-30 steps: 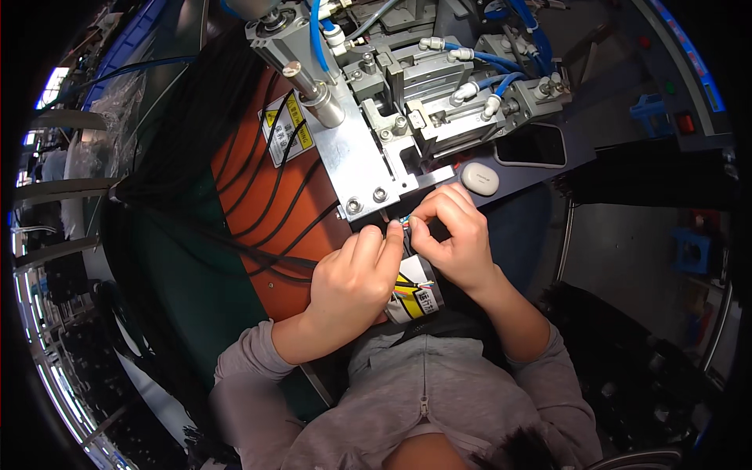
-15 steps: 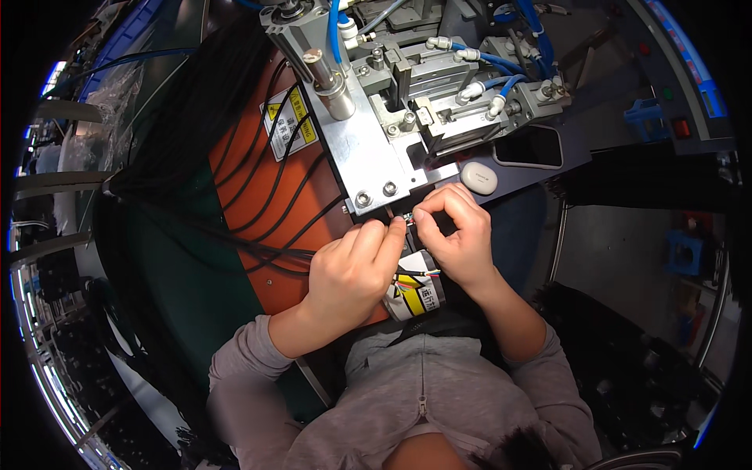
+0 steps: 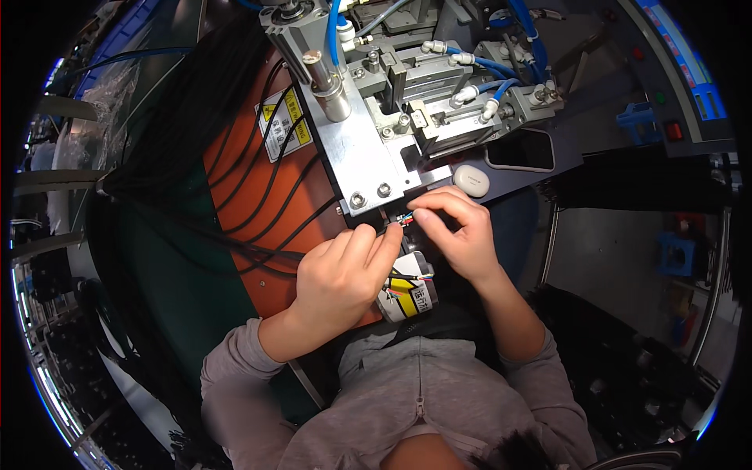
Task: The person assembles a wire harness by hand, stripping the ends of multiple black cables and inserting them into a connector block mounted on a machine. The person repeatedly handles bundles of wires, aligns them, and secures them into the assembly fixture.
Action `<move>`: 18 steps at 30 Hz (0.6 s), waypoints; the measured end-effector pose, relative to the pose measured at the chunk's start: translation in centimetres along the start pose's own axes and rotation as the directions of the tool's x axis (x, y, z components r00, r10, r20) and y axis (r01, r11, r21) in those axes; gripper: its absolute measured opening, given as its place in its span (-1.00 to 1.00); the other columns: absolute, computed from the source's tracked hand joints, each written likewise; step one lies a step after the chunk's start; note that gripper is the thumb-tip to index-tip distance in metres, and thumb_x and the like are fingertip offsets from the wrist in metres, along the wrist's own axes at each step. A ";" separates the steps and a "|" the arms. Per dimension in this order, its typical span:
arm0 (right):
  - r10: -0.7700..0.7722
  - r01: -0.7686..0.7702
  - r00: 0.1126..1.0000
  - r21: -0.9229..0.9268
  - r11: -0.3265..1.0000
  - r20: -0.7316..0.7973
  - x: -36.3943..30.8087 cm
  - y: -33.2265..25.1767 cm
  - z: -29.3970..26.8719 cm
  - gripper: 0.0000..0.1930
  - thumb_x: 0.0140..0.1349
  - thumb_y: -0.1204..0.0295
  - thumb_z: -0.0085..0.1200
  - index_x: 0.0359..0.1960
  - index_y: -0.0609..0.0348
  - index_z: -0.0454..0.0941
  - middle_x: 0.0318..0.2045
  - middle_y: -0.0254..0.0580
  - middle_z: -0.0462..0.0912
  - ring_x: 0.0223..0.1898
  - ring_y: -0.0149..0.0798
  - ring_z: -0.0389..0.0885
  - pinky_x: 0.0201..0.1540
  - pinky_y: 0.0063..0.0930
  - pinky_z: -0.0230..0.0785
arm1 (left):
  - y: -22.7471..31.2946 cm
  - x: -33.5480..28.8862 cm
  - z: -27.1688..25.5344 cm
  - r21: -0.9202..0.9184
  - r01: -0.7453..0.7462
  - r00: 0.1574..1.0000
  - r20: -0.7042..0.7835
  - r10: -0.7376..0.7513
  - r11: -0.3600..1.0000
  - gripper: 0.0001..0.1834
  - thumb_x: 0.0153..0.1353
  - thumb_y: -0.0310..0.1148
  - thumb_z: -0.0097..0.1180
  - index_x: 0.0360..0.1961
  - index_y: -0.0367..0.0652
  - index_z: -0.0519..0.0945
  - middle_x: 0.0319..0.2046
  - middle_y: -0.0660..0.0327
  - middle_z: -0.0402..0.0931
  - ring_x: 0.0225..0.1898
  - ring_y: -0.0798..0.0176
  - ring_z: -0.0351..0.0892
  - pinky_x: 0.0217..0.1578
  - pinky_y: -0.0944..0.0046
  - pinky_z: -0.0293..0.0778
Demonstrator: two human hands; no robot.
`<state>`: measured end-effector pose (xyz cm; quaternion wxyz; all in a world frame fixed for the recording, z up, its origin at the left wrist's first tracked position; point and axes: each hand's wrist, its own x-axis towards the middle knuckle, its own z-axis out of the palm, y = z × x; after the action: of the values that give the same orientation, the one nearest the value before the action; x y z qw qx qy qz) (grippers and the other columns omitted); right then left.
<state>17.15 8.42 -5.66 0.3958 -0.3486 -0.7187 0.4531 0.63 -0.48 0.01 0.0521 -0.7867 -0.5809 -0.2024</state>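
Note:
My left hand [image 3: 341, 270] is closed on the end of a black cable, thumb and forefinger pinching it just below the metal plate of the machine. Thin coloured wires [image 3: 405, 220] fan out of that cable end past the fingertips. From the right, my right hand [image 3: 462, 235] meets these wires, its thumb and forefinger closed in a loose pinch at their tips. The exact contact is too small to make out. Below my left fingers, more cable ends with bare coloured wires [image 3: 423, 277] lie over a white and yellow label [image 3: 409, 298].
Ahead stands a metal machine [image 3: 352, 149] with cylinders and blue air hoses [image 3: 501, 70]. Black cables [image 3: 258, 188] run across the orange board [image 3: 227, 176] on the left. A white rounded case [image 3: 471, 180] and a phone [image 3: 520, 150] lie to the right.
My right forefinger has straightened and reaches further over the wires. The coloured wires show more and look spread apart. My left hand keeps its pinch, and the whole view has shifted slightly.

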 end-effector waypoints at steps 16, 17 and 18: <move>0.259 -0.257 0.965 -0.035 0.966 0.048 0.2 -1.8 0.5 -0.90 -0.06 0.59 0.21 -0.49 0.26 0.52 -0.50 -0.17 0.57 -0.40 -0.17 0.53 -0.30 -0.43 0.38 | 0.2 0.0 0.1 0.015 0.021 1.000 0.011 -0.021 1.000 -0.67 -0.10 -0.48 0.16 -0.21 -0.14 0.65 -0.53 0.33 0.33 -0.56 0.41 0.40 -0.61 0.40 0.30; 0.389 -0.395 0.917 0.059 0.917 0.090 0.2 -1.8 0.4 -0.89 -0.06 0.59 0.22 -0.49 0.26 0.52 -0.50 -0.18 0.57 -0.40 -0.17 0.53 -0.30 -0.44 0.38 | 0.2 0.0 0.1 0.015 0.024 1.000 0.012 -0.024 1.000 -0.67 -0.10 -0.48 0.15 -0.21 -0.14 0.65 -0.52 0.33 0.34 -0.55 0.41 0.41 -0.61 0.40 0.30; 0.300 -0.300 0.953 0.016 0.954 0.039 0.1 -1.6 0.5 -0.88 -0.05 0.58 0.22 -0.46 0.25 0.54 -0.47 -0.19 0.58 -0.38 -0.18 0.54 -0.28 -0.42 0.38 | 0.2 0.0 0.1 0.000 0.034 0.999 0.018 -0.034 0.999 -0.67 -0.11 -0.48 0.15 -0.21 -0.16 0.64 -0.52 0.32 0.35 -0.56 0.40 0.42 -0.61 0.39 0.31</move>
<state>16.47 7.82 -4.28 0.3130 -0.4411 -0.6597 0.5219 0.78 -0.54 -0.04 0.0432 -0.7785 -0.5945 -0.1964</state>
